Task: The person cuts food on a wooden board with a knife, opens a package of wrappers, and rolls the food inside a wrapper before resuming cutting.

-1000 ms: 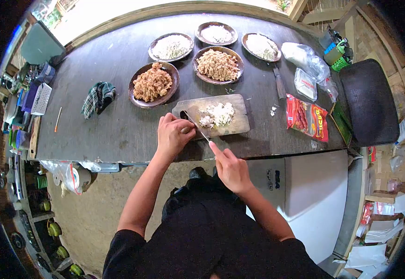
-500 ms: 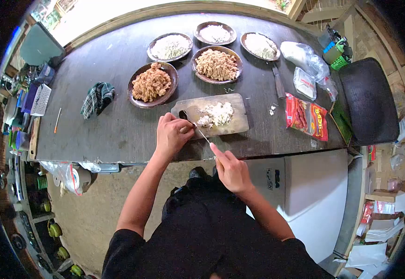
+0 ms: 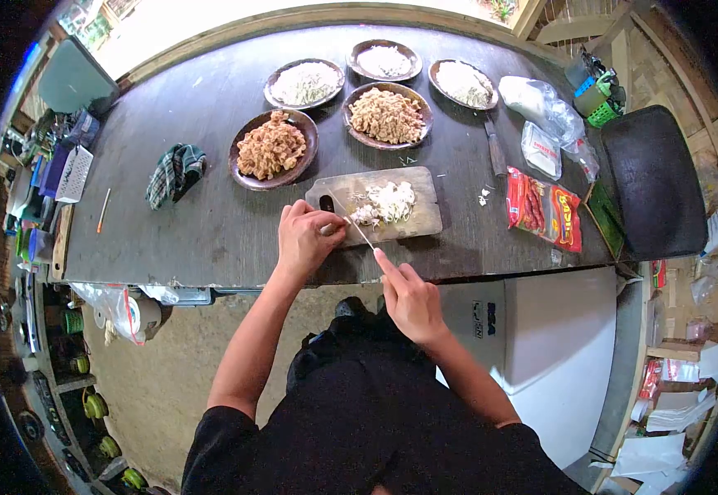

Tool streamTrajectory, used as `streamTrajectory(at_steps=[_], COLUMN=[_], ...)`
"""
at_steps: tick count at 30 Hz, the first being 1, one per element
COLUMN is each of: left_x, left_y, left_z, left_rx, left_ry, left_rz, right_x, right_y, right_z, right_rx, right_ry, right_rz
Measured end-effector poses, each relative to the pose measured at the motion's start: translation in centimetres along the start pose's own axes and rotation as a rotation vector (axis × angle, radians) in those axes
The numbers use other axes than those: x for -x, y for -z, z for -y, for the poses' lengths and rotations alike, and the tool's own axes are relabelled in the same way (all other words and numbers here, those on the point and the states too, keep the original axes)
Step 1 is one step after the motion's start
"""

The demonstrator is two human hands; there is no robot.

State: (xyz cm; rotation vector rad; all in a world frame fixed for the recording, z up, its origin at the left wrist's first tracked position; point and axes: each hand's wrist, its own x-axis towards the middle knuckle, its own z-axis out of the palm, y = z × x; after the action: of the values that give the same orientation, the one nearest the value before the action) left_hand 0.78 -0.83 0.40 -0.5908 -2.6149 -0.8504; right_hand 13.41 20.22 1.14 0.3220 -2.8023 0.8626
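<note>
From the middle of our view, we see a crumpled plaid cloth (image 3: 176, 176) toward ten o'clock, a thin pencil-like stick (image 3: 103, 213) at nine, and a white perforated basket (image 3: 73, 176) between those two hours. At two o'clock we have clear plastic bags (image 3: 561, 118) beside a bright green basket (image 3: 601, 113); at three, a red printed packet (image 3: 544, 209) and a black chair (image 3: 654, 181); at four, a white cabinet (image 3: 559, 326) and, farther out, loose papers (image 3: 649, 455).
</note>
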Motion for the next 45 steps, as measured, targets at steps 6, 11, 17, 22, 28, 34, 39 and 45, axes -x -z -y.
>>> streamTrajectory(at_steps=[6, 11, 17, 22, 28, 34, 39, 45], left_x=[-0.1, 0.1, 0.1, 0.0, 0.1, 0.3, 0.2, 0.2], left_y=[0.1, -0.1, 0.1, -0.2, -0.2, -0.1, 0.1, -0.1], left_z=[0.0, 0.2, -0.1, 0.3, 0.5, 0.4, 0.2, 0.4], left_rx=[-0.015, -0.042, -0.034, -0.038, -0.026, -0.046, -0.021, -0.039], left_ry=[0.003, -0.024, -0.028, -0.023, -0.015, -0.035, -0.011, -0.019], left_rz=[0.026, 0.011, 0.002, 0.027, 0.035, 0.020, 0.030, 0.046], right_x=[0.4, -0.4, -0.6, 0.3, -0.2, -1.2, -0.9, -0.4], right_y=[-0.3, -0.8, -0.1, 0.7, 0.0, -0.6, 0.7, 0.3], right_z=[0.2, 0.7, 0.4, -0.2, 0.2, 0.4, 0.2, 0.1], right_rx=[-0.008, 0.072, 0.021, -0.025, -0.057, 0.015, -0.046, -0.038], right_ry=[-0.018, -0.063, -0.079, -0.024, -0.060, -0.056, -0.048, -0.015], right_rz=[0.053, 0.068, 0.043, 0.062, 0.078, 0.049, 0.011, 0.044])
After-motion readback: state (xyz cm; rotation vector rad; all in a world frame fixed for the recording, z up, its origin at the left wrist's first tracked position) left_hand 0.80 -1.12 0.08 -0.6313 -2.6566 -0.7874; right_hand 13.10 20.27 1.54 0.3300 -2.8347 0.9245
